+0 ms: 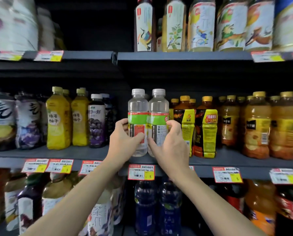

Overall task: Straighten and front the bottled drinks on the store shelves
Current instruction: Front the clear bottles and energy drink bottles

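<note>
Two clear bottles with white caps and green-and-red labels stand upright side by side at the front edge of the middle shelf. My left hand wraps the left clear bottle around its label. My right hand grips the right clear bottle the same way. The two bottles touch each other. Their labels face partly sideways, with small print showing.
Yellow juice bottles and a dark purple bottle stand to the left. Yellow-black energy drinks and orange tea bottles crowd the right. Tall tea bottles fill the upper shelf; blue bottles sit below. Price tags line the shelf edges.
</note>
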Demonstrator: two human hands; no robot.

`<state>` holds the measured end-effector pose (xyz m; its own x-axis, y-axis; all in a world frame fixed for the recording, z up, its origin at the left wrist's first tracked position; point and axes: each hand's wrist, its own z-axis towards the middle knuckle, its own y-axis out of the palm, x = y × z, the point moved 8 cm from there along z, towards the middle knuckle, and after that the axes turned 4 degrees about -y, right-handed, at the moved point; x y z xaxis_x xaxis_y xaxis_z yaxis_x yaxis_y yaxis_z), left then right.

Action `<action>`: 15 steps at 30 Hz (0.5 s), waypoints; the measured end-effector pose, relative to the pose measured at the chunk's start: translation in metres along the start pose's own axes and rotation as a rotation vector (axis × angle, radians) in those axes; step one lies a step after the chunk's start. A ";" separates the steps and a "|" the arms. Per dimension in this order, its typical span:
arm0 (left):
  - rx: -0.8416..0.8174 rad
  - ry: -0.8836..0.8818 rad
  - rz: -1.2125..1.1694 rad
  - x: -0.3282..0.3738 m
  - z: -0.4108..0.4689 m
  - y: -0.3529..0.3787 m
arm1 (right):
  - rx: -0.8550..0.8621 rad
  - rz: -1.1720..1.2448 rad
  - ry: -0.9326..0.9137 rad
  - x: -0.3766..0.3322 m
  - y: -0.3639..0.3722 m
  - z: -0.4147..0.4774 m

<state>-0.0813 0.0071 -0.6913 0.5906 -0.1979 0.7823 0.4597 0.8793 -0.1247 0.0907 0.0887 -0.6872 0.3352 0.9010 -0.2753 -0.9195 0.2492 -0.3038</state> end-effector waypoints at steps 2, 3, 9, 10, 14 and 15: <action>-0.080 -0.015 0.010 -0.004 0.008 -0.004 | -0.044 0.073 0.028 0.009 -0.003 0.001; -0.133 -0.026 -0.011 -0.007 0.012 -0.005 | -0.074 0.112 0.040 0.013 -0.003 0.001; -0.315 -0.039 -0.008 -0.010 0.011 0.001 | -0.133 0.068 0.017 0.016 -0.007 -0.002; -0.271 -0.002 0.041 -0.007 0.011 0.000 | -0.118 0.051 0.028 0.015 -0.008 -0.003; -0.182 0.029 0.059 -0.003 0.012 -0.008 | -0.107 0.068 0.045 0.015 -0.006 -0.004; -0.195 0.014 0.031 -0.005 0.013 -0.008 | -0.105 0.093 0.046 0.015 -0.006 -0.004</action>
<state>-0.0967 0.0063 -0.6863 0.6152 -0.1793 0.7677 0.5602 0.7846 -0.2656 0.1018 0.0996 -0.6935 0.2604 0.9007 -0.3477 -0.9215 0.1243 -0.3681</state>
